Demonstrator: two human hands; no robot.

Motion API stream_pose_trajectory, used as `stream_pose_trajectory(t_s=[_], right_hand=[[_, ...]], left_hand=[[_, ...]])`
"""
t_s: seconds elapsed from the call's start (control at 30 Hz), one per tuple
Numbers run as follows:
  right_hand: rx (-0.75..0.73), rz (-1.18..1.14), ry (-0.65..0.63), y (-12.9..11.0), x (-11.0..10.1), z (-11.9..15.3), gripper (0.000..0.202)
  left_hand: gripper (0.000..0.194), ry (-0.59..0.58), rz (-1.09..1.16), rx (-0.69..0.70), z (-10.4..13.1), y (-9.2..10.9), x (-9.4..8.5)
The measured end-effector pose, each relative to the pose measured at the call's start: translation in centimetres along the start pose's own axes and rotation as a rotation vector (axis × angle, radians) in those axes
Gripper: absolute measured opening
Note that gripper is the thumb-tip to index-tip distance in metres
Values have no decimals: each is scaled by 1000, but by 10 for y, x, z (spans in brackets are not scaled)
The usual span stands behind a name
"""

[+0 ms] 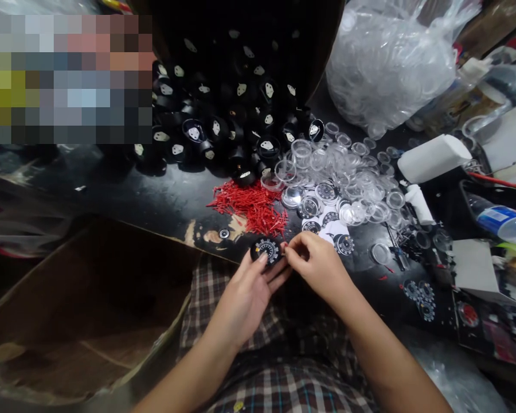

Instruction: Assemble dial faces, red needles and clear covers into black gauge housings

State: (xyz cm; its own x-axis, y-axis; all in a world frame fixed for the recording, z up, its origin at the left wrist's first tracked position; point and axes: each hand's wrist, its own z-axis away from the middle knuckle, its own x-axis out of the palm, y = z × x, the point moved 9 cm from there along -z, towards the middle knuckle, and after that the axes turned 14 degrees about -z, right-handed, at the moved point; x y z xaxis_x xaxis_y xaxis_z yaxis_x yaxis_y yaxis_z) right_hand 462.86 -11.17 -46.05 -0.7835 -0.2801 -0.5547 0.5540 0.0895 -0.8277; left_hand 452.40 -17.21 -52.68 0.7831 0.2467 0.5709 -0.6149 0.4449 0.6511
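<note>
My left hand [246, 293] holds a black round gauge [267, 251] with a white-marked dial face turned up, the thumb resting on its near edge. Right beside the gauge, my right hand [320, 265] is closed in a pinch, and a tiny bit of red shows at its fingertips, like one of the red pointer needles. A heap of red needles [258, 206] lies just beyond both hands. To the right of it are printed dial discs [327, 192] and a spread of clear plastic lens covers [352, 175].
Many black gauge housings [241, 115] are piled at the back. A bag of clear covers [391, 69] stands back right. A white roll [434, 159], a bottle [505, 222] and small parts crowd the right. Below the table edge at left gapes a large brown sack [81, 350].
</note>
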Motion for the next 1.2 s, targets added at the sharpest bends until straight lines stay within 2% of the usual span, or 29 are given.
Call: stream_pose_trajectory(t_s=[0.13,0.27,0.37,0.47,0.6,0.8,1.0,1.2], right_hand=[[-92,28,20,-10,-5,7,9],[-119,28,8,-16,-10,14,9],[-151,-104,2,-24,-13,20,9],[-154,-196,8,-29,-12,23,10],[-114,-134,10,-26,-8,23,12],[-130,-102,-7,-30,-10,25,13],[-142,-225,9,-31,-14,31,14],[-105,-175,-9,-33,-13,35,16]], left_hand=[[31,82,-208,173,3,9,-8],[37,56,-301,206,4,16,-8],[42,115,-295,225,2,23,-11],[38,121,-375,200,-2,18,-7],[31,49,-466,216,-3,9,3],[31,31,-524,292,6,20,7],[27,-2,-509,311,12,25,9],[22,83,-636,373,17,36,11]])
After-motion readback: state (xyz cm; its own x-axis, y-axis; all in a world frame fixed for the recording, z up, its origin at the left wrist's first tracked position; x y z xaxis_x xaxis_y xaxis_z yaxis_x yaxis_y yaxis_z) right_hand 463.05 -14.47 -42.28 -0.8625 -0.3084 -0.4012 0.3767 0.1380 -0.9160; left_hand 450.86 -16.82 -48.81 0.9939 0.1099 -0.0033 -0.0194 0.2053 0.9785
